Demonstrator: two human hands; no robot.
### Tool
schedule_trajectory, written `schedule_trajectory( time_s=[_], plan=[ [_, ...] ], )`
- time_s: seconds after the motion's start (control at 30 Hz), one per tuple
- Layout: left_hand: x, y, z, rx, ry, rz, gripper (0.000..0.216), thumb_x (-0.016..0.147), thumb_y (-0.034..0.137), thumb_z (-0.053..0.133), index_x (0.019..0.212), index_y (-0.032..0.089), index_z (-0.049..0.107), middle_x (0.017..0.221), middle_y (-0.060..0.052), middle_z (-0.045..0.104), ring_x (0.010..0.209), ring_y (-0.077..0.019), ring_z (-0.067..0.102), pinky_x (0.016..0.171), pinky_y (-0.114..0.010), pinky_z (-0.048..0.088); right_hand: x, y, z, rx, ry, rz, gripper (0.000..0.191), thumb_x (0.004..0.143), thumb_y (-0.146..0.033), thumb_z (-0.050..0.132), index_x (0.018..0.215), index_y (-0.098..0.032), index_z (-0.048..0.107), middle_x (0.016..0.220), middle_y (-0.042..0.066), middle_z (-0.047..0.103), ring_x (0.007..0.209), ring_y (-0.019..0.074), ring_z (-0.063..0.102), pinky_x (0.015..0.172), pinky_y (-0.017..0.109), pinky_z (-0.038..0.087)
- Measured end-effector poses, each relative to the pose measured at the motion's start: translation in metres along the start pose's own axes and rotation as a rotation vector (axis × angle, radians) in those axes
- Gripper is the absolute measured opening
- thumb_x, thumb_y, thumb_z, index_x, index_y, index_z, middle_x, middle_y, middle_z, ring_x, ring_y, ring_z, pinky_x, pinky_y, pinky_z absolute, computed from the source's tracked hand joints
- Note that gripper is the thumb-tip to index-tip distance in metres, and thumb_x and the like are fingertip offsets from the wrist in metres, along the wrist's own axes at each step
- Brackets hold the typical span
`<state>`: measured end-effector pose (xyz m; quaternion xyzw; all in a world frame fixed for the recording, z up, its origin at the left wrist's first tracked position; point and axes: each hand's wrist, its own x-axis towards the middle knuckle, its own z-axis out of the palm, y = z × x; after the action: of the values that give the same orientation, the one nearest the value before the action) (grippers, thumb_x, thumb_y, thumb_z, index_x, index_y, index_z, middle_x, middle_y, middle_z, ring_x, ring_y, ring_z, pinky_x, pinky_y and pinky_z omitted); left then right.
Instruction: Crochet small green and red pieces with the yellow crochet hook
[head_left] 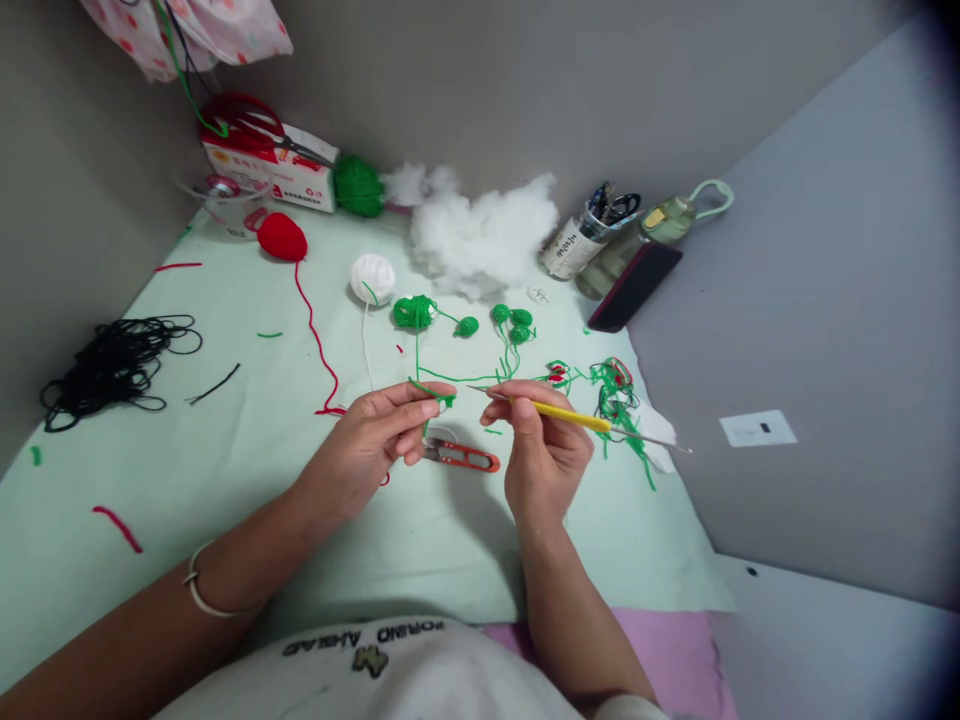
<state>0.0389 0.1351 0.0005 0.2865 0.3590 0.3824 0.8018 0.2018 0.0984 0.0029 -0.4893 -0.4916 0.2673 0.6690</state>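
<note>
My left hand [391, 422] pinches a small piece of green crochet work [447, 401] between thumb and fingers. Green yarn runs from it back toward a green yarn ball [412, 312]. In my right hand [546, 440] is a crochet hook [566, 414] with a yellow handle, held like a pen. Its thin tip points left, a little apart from the green piece. Orange thread snips [463, 455] lie on the cloth just below and between the hands.
White stuffing [480, 235] lies along the back wall. A red yarn ball [283, 238], a white yarn ball [373, 279] and black cord [112, 365] sit left. Several small green crocheted balls [520, 326] lie mid-table. A phone [636, 287] leans on a bottle [609, 262] beside a pen cup [577, 245].
</note>
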Motion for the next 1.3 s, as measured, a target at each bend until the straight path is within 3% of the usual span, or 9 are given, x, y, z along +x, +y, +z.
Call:
schedule_trajectory(
  time_s=[0.23,1.03,1.3],
  plan=[
    [-0.0022,0.0013,-0.0016,0.025,0.011,-0.057,0.021,0.082,0.030,0.079,0.101,0.020,0.080,0.048,0.009,0.038,0.044,-0.0056,0.033,0.041,-0.014,0.031,-0.0029,-0.0009,0.0007,0.083,-0.087,-0.027,0.014,0.097,-0.022,0.065,0.098,-0.025,0.078,0.089,0.003,0.072,0.070,0.0141,0.068,0.058,0.031,0.057],
    [-0.0039,0.0029,0.0018,-0.012,-0.005,-0.051,0.015,0.081,0.025,0.079,0.095,0.018,0.080,0.047,0.010,0.036,0.044,-0.0056,0.032,0.042,-0.016,0.035,-0.0021,-0.0031,0.0010,-0.036,-0.079,-0.043,0.013,0.097,-0.024,0.064,0.094,-0.024,0.076,0.088,0.002,0.072,0.066,0.0141,0.067,0.060,0.032,0.056],
    [-0.0038,-0.0024,0.0031,-0.015,-0.064,-0.031,0.015,0.083,0.024,0.078,0.096,0.017,0.078,0.052,0.009,0.041,0.045,-0.0041,0.030,0.043,-0.015,0.035,-0.0050,-0.0029,0.0028,-0.015,-0.138,-0.021,0.014,0.097,-0.022,0.064,0.096,-0.024,0.077,0.087,0.003,0.072,0.070,0.0148,0.067,0.065,0.033,0.055]
  ],
)
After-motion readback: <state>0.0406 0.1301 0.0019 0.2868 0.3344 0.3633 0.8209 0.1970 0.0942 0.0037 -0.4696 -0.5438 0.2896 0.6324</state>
